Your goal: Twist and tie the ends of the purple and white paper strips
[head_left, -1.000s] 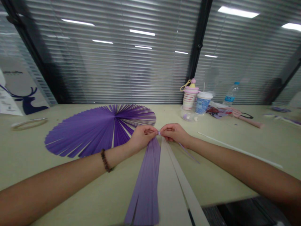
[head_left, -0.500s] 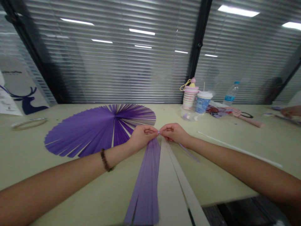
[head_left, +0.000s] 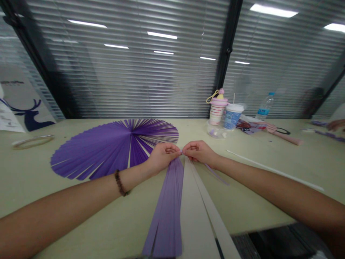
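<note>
My left hand and my right hand meet above the middle of the table, thumbs and fingertips pinched. Between them they hold a narrow lilac paper strip; its folded end is mostly hidden by the fingertips, and a loose tail hangs beneath my right wrist. Just below the hands, light purple paper strips lie fanned toward me. Alongside them are white paper strips. Behind my left hand spreads a round fan of dark purple strips.
A pink-lidded cup, a blue paper cup and a water bottle stand at the back right. A thin white stick lies right of my hand. Another person's hand is at the far right. A bangle rests at left.
My fingertips have shifted very slightly on the lilac strip, still pinching it. At the far right, the other person's hand has moved a little.
</note>
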The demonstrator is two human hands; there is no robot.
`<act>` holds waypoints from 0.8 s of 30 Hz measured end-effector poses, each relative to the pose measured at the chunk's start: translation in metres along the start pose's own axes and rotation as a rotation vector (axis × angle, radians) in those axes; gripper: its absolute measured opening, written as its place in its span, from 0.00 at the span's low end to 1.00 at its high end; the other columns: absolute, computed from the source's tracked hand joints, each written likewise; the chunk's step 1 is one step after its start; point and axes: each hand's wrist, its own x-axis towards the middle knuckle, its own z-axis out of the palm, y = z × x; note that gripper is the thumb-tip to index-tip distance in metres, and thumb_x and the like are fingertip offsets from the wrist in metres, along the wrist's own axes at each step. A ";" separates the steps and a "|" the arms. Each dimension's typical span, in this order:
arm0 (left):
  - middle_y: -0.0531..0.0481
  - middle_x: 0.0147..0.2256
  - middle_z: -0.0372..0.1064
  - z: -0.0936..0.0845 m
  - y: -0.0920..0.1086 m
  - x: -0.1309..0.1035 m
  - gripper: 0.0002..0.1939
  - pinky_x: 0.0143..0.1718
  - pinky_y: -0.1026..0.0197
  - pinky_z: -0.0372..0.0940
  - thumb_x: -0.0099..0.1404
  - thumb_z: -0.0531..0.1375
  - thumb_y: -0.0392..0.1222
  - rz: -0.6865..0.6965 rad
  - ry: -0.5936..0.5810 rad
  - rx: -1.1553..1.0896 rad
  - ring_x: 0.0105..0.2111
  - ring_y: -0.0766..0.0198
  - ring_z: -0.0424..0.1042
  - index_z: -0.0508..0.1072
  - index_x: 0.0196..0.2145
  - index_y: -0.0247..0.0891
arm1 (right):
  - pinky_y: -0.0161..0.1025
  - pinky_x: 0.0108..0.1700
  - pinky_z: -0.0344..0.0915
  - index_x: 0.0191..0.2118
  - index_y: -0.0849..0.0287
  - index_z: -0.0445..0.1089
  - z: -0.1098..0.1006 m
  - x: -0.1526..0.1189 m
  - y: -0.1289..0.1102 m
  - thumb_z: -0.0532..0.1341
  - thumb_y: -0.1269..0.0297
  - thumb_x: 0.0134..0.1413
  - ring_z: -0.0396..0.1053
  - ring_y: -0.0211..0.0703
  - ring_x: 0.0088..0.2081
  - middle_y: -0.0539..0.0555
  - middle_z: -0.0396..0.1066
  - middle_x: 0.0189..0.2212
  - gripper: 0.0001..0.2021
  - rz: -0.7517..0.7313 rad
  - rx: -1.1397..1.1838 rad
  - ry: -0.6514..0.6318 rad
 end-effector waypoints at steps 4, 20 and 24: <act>0.52 0.21 0.66 0.001 0.000 0.000 0.07 0.21 0.71 0.55 0.48 0.60 0.40 0.012 -0.002 0.020 0.21 0.72 0.62 0.70 0.25 0.32 | 0.26 0.16 0.47 0.28 0.64 0.67 -0.001 0.000 0.000 0.61 0.61 0.40 0.54 0.27 0.14 0.45 0.60 0.13 0.11 -0.007 0.014 -0.024; 0.51 0.23 0.67 0.001 0.001 0.001 0.06 0.22 0.70 0.55 0.51 0.57 0.38 0.026 -0.035 0.002 0.21 0.73 0.62 0.70 0.26 0.32 | 0.26 0.16 0.48 0.28 0.64 0.68 0.000 0.000 -0.001 0.60 0.63 0.41 0.54 0.27 0.14 0.45 0.60 0.12 0.09 -0.006 0.010 0.000; 0.50 0.25 0.68 0.001 -0.001 0.002 0.08 0.25 0.69 0.58 0.50 0.60 0.40 0.024 -0.043 0.000 0.24 0.71 0.64 0.70 0.27 0.32 | 0.26 0.16 0.49 0.28 0.64 0.67 0.000 0.000 0.000 0.60 0.62 0.41 0.55 0.28 0.15 0.45 0.60 0.12 0.09 -0.008 0.022 0.007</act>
